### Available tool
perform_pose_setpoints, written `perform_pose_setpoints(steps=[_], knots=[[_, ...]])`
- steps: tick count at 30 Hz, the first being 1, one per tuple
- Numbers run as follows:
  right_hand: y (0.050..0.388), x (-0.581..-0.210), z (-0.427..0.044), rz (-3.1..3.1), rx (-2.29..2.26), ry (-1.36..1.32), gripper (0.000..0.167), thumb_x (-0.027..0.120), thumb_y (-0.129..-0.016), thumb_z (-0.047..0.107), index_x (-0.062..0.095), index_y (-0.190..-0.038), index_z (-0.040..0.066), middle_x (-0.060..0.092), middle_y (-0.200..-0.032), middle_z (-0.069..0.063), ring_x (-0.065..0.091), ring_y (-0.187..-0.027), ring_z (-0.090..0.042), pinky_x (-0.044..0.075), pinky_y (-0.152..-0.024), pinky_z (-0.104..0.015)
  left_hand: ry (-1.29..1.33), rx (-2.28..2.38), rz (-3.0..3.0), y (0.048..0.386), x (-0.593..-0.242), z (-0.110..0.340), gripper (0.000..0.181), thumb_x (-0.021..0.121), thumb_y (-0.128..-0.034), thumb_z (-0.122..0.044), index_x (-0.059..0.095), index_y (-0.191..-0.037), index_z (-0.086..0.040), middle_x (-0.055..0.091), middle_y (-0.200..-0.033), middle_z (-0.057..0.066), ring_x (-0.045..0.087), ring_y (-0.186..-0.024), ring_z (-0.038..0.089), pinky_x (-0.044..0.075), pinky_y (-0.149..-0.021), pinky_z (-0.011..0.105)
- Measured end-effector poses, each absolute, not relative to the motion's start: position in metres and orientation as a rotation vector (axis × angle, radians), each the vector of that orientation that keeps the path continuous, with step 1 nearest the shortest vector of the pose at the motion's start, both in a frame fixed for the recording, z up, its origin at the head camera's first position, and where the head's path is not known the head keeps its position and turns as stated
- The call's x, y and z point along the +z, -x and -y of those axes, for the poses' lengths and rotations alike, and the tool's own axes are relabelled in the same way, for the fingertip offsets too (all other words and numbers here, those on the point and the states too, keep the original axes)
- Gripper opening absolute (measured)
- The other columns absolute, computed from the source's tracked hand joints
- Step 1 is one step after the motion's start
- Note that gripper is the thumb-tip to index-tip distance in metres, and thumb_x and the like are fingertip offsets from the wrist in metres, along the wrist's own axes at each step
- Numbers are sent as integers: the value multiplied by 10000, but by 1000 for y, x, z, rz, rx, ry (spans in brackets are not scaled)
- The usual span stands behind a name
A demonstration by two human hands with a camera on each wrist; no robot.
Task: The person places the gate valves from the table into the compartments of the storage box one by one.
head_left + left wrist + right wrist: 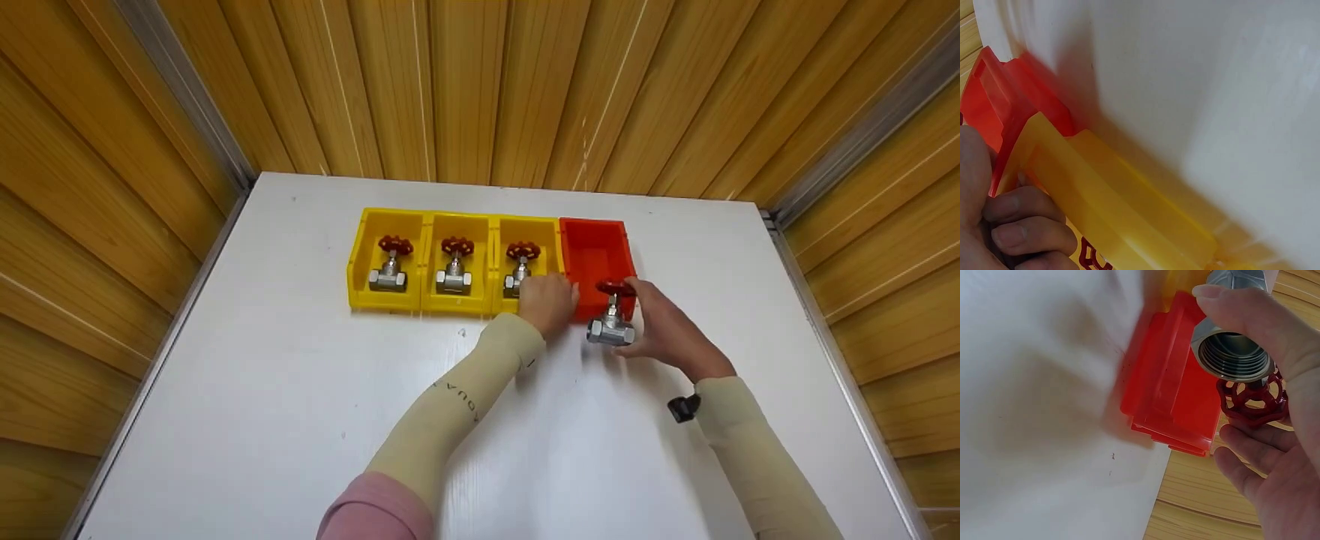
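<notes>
My right hand [671,330] holds a gate valve [611,330] with a red handwheel over the front edge of the red bin [596,244]. In the right wrist view the thumb presses the steel body and fingers lie by the handwheel [1252,405]. The left hand [549,304] grips the front of the third yellow bin [529,226], beside the red one. Its curled fingers [1033,233] show against the yellow wall in the left wrist view; the thumb's hold is partly hidden. Behind that hand, another valve [523,262] stands in the third bin, partly covered.
Two more yellow bins [459,223] continue the row to the left, each with a similar valve [454,274] inside. The row stands on a white tabletop [300,390]. Wood-look panels [465,90] and metal frame posts enclose the table at the back and sides.
</notes>
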State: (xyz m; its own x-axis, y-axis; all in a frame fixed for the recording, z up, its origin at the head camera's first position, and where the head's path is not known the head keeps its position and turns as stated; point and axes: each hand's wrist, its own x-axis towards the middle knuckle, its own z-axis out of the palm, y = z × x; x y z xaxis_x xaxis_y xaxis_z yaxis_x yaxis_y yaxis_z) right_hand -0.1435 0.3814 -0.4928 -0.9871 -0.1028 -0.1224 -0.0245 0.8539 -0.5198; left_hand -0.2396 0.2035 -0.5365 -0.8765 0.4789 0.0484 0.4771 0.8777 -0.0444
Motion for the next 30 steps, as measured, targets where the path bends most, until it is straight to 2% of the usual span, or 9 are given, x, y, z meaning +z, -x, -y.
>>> perform_pose_setpoints(steps=[17, 25, 30], knots=[[160, -483, -382, -2911, -831, 71, 1093, 918, -621, 166, 243, -1478, 124, 383, -1475, -105, 392, -1330, -299, 345, -1093, -537, 751, 50, 2996, 240, -537, -205, 508, 317, -1021, -502, 493, -652, -200, 497, -627, -70, 457, -508, 93, 309, -421, 269], [165, -482, -384, -2907, -835, 63, 1098, 920, -616, 164, 245, -1480, 127, 380, -1479, -92, 392, -1336, -290, 340, -1099, -533, 748, 57, 2995, 239, -537, -205, 523, 279, -1024, -509, 502, -656, -213, 521, -637, -78, 494, -525, 87, 317, -431, 268], [167, -481, -385, -2924, -826, 97, 1100, 917, -616, 152, 239, -1480, 95, 388, -1467, -120, 394, -1331, -308, 353, -1087, -538, 757, 89, 2971, 238, -537, -205, 514, 288, -1025, -503, 571, -709, -213, 572, -670, -81, 570, -569, 101, 379, -464, 261]])
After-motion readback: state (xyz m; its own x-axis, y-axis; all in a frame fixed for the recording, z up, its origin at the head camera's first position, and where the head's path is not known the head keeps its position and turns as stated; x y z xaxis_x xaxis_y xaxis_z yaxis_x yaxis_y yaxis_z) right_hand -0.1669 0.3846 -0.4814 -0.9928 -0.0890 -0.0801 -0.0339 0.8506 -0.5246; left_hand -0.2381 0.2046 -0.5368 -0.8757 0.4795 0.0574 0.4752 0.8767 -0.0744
